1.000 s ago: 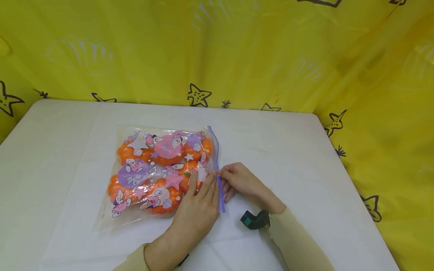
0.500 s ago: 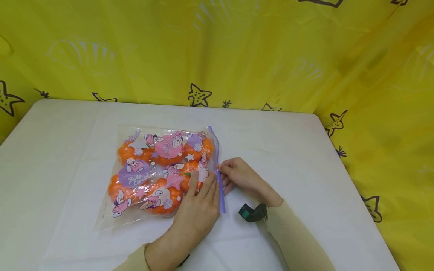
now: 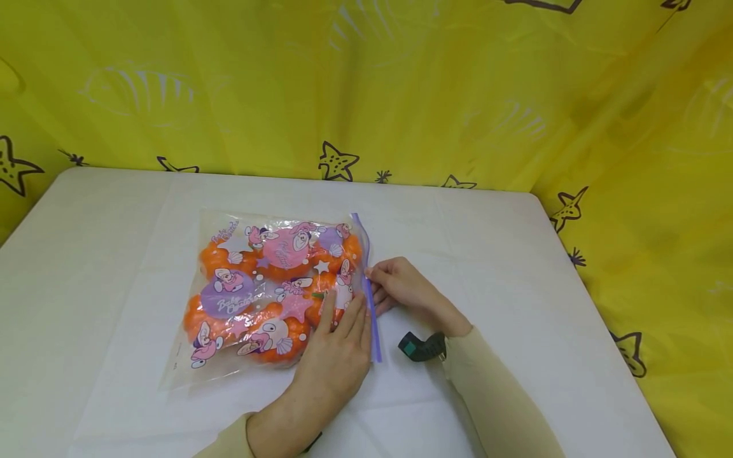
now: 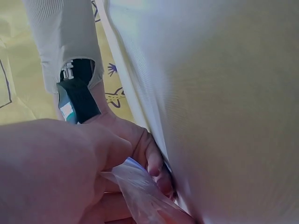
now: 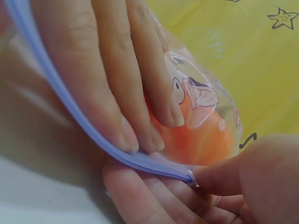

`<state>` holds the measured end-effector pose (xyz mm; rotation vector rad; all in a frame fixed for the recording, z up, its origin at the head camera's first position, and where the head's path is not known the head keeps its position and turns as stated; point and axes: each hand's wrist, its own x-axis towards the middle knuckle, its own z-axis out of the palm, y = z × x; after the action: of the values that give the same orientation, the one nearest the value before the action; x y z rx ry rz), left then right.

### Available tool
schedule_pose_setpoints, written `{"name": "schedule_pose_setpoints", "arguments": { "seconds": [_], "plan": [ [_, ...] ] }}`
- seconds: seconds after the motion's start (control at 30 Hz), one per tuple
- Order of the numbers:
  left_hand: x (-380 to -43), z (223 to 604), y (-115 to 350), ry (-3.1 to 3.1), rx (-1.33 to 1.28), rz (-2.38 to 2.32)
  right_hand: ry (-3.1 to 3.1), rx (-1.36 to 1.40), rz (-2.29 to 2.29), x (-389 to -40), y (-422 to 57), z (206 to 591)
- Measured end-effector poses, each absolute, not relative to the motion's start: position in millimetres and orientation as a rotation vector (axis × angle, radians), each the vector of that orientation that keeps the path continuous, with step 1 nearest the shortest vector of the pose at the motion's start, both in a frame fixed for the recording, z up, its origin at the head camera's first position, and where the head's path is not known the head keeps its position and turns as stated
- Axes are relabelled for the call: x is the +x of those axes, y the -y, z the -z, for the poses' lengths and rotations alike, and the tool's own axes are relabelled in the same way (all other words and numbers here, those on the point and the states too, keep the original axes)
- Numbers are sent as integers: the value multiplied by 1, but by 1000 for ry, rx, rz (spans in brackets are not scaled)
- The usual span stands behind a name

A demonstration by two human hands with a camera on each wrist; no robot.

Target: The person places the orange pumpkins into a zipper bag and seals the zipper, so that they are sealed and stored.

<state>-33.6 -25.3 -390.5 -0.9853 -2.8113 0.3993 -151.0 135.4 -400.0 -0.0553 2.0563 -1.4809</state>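
A clear printed slider zip bag (image 3: 266, 289) holds several orange, ribbed, pumpkin-like pieces and lies on the table, its purple zip (image 3: 375, 337) facing right. My left hand (image 3: 335, 362) lies over the bag's right part, its fingers close to the zip. Between its thumb and fingers, bag film (image 4: 140, 191) shows in the left wrist view. At the zip, my right hand (image 3: 409, 286) pinches the small white slider (image 5: 192, 178) between thumb and index finger. Its other fingers (image 5: 135, 191) are curled below the zip.
The white table (image 3: 515, 286) extends around the bag on all sides. Beyond its back and right edges hangs a yellow curtain (image 3: 258, 95) with starfish and shell drawings. A dark wrist device (image 3: 422, 346) sits under my right sleeve.
My right hand has moved up along the zip, away from me, still pinching at it. The left hand and the bag stay nearly in place.
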Motion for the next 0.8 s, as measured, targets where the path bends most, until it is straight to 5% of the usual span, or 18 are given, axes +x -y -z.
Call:
{"name": "schedule_pose_setpoints", "arguments": {
  "seconds": [0.8],
  "plan": [
    [-33, 387, 24, 2878, -986, -416, -2056, -17, 1526, -171, -129, 399]
  ]
}}
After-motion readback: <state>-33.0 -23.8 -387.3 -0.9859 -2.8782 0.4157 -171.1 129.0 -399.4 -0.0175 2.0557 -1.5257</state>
